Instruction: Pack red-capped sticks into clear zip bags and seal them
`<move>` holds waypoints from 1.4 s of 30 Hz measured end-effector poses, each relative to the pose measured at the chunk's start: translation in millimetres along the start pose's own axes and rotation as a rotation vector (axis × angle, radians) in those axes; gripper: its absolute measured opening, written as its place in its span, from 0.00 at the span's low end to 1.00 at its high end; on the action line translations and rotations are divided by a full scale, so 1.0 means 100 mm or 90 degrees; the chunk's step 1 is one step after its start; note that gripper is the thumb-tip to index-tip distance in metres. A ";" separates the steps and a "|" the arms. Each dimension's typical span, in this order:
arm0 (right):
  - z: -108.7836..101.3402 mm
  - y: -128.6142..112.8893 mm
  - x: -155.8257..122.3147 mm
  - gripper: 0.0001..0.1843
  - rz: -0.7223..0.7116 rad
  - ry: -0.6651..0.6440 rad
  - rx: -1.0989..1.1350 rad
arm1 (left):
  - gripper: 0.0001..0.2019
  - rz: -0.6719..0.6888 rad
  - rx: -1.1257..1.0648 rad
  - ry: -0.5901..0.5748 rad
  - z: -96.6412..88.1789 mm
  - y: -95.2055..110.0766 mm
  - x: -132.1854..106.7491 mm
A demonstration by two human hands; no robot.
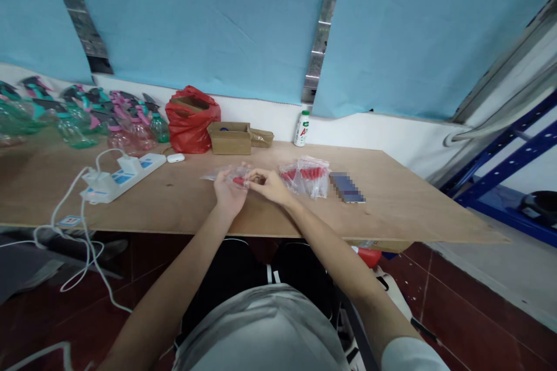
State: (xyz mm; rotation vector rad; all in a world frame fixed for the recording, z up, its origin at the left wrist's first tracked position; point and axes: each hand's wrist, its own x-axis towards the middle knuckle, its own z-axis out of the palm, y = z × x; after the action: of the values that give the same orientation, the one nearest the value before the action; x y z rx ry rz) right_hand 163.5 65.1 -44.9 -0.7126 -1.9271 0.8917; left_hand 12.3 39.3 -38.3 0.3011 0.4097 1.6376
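Both hands meet over the front middle of the wooden table. My left hand (230, 194) is closed around a clear plastic bag (213, 175) with a small red item (239, 180) in it; the item's kind is too small to make out. Thumb and fingers of my right hand (270, 185) pinch the bag's edge beside the red item. Right of my hands lie clear bags (311, 185) filled with several red pieces (312, 173). A phone (348, 187) lies just beyond those bags.
On the left, a white power strip (126, 177) trails cables (89, 243) over the table edge. Spray bottles (73, 127) crowd the back left. A red plastic bag (189, 127), a cardboard box (230, 139) and a white bottle (301, 129) line the back. A blue metal rack (500, 185) stands right.
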 end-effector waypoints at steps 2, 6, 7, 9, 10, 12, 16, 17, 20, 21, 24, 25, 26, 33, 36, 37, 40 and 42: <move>-0.01 0.00 -0.01 0.17 0.006 0.018 -0.010 | 0.03 0.008 -0.012 0.016 -0.01 0.01 0.00; -0.02 0.00 -0.01 0.17 0.010 0.029 -0.027 | 0.04 0.005 -0.016 0.010 -0.02 0.01 0.02; -0.01 0.00 -0.01 0.17 0.012 0.028 -0.036 | 0.05 -0.004 -0.010 0.000 -0.02 0.01 0.02; 0.01 0.02 -0.01 0.16 0.010 0.031 -0.053 | 0.06 -0.027 0.003 -0.015 -0.02 0.00 0.03; 0.02 0.02 0.00 0.15 0.003 0.034 -0.057 | 0.07 -0.039 0.009 -0.018 -0.02 -0.01 0.03; 0.02 0.05 0.02 0.15 -0.025 0.027 -0.059 | 0.07 -0.059 0.015 -0.013 -0.02 -0.01 0.03; -0.08 0.14 0.06 0.17 -0.030 -0.002 -0.085 | 0.06 -0.038 0.003 0.024 -0.04 0.00 0.05; -0.13 0.16 0.07 0.17 -0.009 0.008 -0.115 | 0.05 -0.022 -0.002 0.040 -0.05 0.00 0.06; -0.32 0.23 0.07 0.16 0.068 0.086 -0.314 | 0.05 0.013 -0.005 0.067 -0.08 0.00 0.08; -0.37 0.24 0.06 0.17 0.099 0.091 -0.404 | 0.06 0.017 -0.004 0.067 -0.08 0.00 0.08; -0.47 0.27 0.02 0.19 0.183 0.026 -0.590 | 0.08 0.021 -0.008 0.071 -0.08 0.00 0.07; -0.48 0.27 0.01 0.19 0.199 0.005 -0.611 | 0.08 0.023 -0.010 0.079 -0.07 0.01 0.07; -0.48 0.28 0.00 0.18 0.208 -0.005 -0.616 | 0.08 0.026 -0.013 0.087 -0.07 0.01 0.07; -0.49 0.38 0.05 0.17 0.193 0.027 -0.541 | 0.05 0.042 -0.038 0.124 -0.07 0.03 0.07; -0.51 0.41 0.07 0.11 0.192 0.053 -0.507 | 0.04 0.037 -0.053 0.132 -0.07 0.04 0.07; -0.52 0.41 0.07 0.09 0.193 0.065 -0.499 | 0.04 0.037 -0.056 0.133 -0.07 0.04 0.07; -0.54 0.40 0.09 0.10 0.194 0.108 -0.488 | 0.04 0.040 -0.057 0.136 -0.06 0.05 0.07; -0.54 0.41 0.09 0.11 0.203 0.130 -0.484 | 0.04 0.048 -0.054 0.138 -0.06 0.05 0.07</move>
State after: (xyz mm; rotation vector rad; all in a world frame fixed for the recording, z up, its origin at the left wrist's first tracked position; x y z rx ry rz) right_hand 212.7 112.2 -53.8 -1.5221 -1.9792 0.2116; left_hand 4.7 45.1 -41.9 0.0752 0.4954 1.7636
